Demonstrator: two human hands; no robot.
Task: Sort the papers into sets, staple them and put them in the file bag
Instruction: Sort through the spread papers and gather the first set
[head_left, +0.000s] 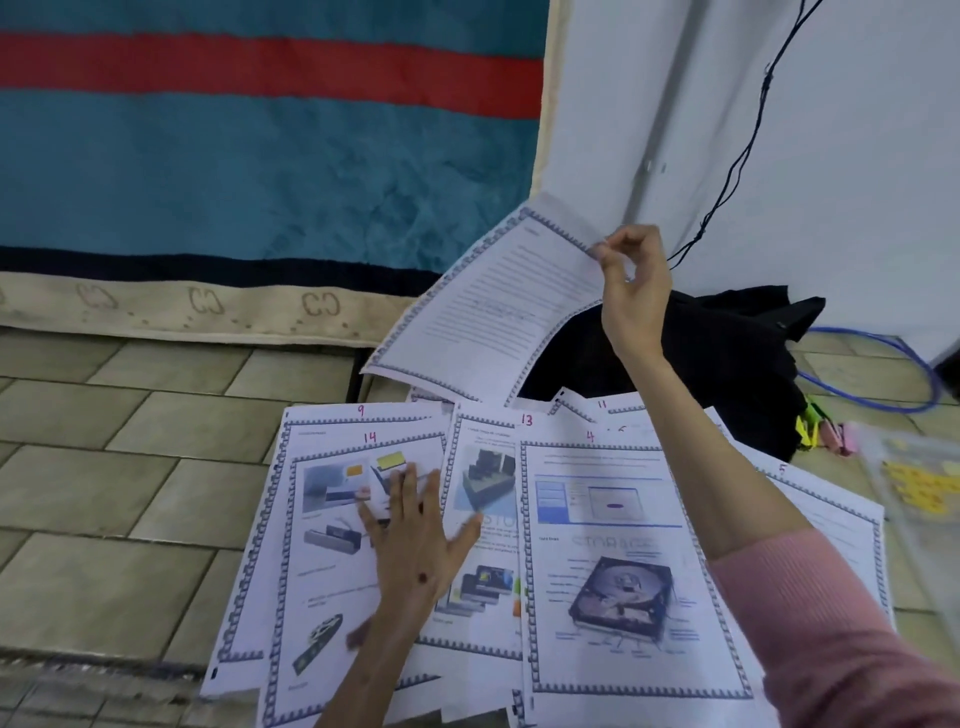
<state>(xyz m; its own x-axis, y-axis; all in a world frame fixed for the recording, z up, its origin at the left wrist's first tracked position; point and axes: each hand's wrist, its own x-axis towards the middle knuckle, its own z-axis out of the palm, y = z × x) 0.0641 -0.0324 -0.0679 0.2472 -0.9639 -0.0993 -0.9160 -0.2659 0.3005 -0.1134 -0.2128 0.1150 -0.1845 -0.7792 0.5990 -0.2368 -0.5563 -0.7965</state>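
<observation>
- My right hand (631, 280) pinches a lifted sheet (493, 306) at one o'clock; it could tear or slip.
- My left hand (415, 540), fingers spread flat, presses page 14 (332, 545); the loose pile could slide.

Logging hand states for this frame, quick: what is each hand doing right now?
Left hand: open, fingers spread flat on the page numbered 14.
Right hand: pinching the top corner of a lifted text sheet.

two hands (415, 540), one lifted sheet (488, 306), one black bag (727, 358)
</observation>
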